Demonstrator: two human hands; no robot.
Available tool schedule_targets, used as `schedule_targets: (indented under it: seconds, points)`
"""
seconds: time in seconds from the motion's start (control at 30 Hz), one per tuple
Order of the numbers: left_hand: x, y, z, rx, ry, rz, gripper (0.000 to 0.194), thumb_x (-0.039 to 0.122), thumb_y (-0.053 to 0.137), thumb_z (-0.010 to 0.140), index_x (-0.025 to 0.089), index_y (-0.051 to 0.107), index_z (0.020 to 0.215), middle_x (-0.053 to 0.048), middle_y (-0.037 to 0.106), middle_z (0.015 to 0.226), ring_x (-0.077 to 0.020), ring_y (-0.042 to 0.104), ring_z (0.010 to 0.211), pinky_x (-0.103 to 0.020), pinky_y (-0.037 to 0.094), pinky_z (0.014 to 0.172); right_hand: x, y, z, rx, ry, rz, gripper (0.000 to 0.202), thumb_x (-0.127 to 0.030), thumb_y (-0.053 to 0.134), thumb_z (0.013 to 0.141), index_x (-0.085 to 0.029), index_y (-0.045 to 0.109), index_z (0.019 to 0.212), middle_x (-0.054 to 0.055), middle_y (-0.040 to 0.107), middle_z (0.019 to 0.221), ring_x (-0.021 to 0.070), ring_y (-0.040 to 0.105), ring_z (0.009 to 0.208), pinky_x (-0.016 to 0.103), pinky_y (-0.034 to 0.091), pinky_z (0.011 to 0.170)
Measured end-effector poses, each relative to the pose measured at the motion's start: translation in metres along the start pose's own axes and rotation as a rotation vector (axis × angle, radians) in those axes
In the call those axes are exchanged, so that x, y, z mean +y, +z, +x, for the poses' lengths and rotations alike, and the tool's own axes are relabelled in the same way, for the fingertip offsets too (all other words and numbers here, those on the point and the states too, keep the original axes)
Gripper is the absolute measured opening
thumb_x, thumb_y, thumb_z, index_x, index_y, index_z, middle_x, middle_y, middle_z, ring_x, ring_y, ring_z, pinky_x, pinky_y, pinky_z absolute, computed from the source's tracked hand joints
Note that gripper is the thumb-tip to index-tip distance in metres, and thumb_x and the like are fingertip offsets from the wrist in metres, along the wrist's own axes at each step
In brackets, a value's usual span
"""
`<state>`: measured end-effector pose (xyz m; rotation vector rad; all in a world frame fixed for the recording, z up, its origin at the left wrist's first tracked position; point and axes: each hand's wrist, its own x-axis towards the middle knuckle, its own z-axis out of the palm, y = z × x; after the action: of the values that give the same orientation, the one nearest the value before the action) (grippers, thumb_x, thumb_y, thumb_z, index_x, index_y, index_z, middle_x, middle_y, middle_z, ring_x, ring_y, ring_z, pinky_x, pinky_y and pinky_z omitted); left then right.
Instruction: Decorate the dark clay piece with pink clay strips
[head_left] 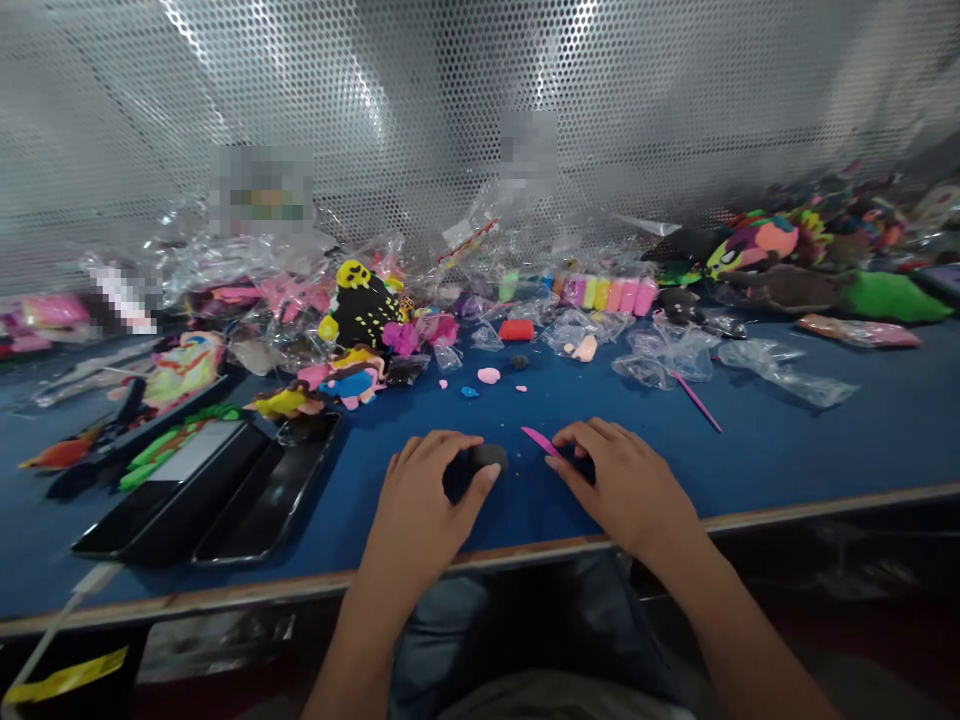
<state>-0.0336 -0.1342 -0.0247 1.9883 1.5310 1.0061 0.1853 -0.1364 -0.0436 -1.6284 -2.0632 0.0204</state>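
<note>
My left hand (424, 495) has its thumb and fingers closed around a dark grey lump of modelling clay (489, 458) on the blue table. To its right, my right hand (619, 480) pinches a pink plastic modelling knife (538, 440), whose blade points left toward the clay without touching it. Just beyond the hands lie a light pink clay piece (488, 375), a small blue clay piece (469, 392), a small dark clay bit (520, 362) and tiny pink bits. Farther back is a red clay block (517, 330).
Two phones (274, 490) lie at the left, a white cable (64, 625) running off the edge. Clay figures (360, 310) and plastic bags line the back. A row of coloured clay packs (611, 294) stands behind; a pink stick tool (697, 403) lies right. Perforated metal (450, 110) rises behind.
</note>
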Motion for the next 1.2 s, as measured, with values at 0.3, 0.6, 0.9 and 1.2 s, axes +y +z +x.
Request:
schedule_targets:
  seconds: [0.3,0.6,0.9,1.2]
  points:
    - [-0.001,0.001,-0.001,-0.002,0.024,-0.002,0.028,0.04,0.067,0.08,0.03,0.071,0.106,-0.004,0.071,0.099,-0.0264,0.056,0.091,-0.04,0.037,0.089,-0.001,0.0,0.0,-0.01,0.025,0.0,0.013,-0.035,0.056,0.092,-0.023,0.061,0.094,0.004,0.063,0.089,0.0224,0.061,0.083,0.034,0.043,0.069]
    - [0.002,0.003,-0.001,-0.09,0.072,0.175,0.037,0.049,0.06,0.084,0.027,0.069,0.112,-0.007,0.068,0.11,-0.0302,0.052,0.103,-0.045,0.033,0.095,-0.002,-0.002,0.0,-0.037,0.042,-0.002,0.014,-0.034,0.055,0.093,-0.022,0.061,0.096,0.004,0.063,0.09,0.0231,0.061,0.084,0.035,0.043,0.069]
    - [-0.003,-0.001,-0.005,-0.078,0.08,0.234,0.045,0.03,0.067,0.08,0.032,0.058,0.123,-0.001,0.067,0.11,-0.0234,0.057,0.102,-0.04,0.041,0.092,-0.01,-0.002,0.004,-0.12,0.104,-0.127,0.012,-0.023,0.051,0.095,-0.018,0.061,0.089,0.006,0.063,0.089,0.0236,0.06,0.082,0.036,0.04,0.071]
    - [0.003,0.003,-0.001,-0.044,0.077,0.373,0.028,0.044,0.05,0.092,0.026,0.065,0.108,-0.003,0.068,0.109,-0.0235,0.058,0.102,-0.043,0.042,0.092,-0.008,-0.005,0.006,-0.161,0.074,-0.123,0.014,-0.02,0.048,0.095,-0.017,0.057,0.084,0.005,0.062,0.087,0.0229,0.059,0.083,0.035,0.038,0.072]
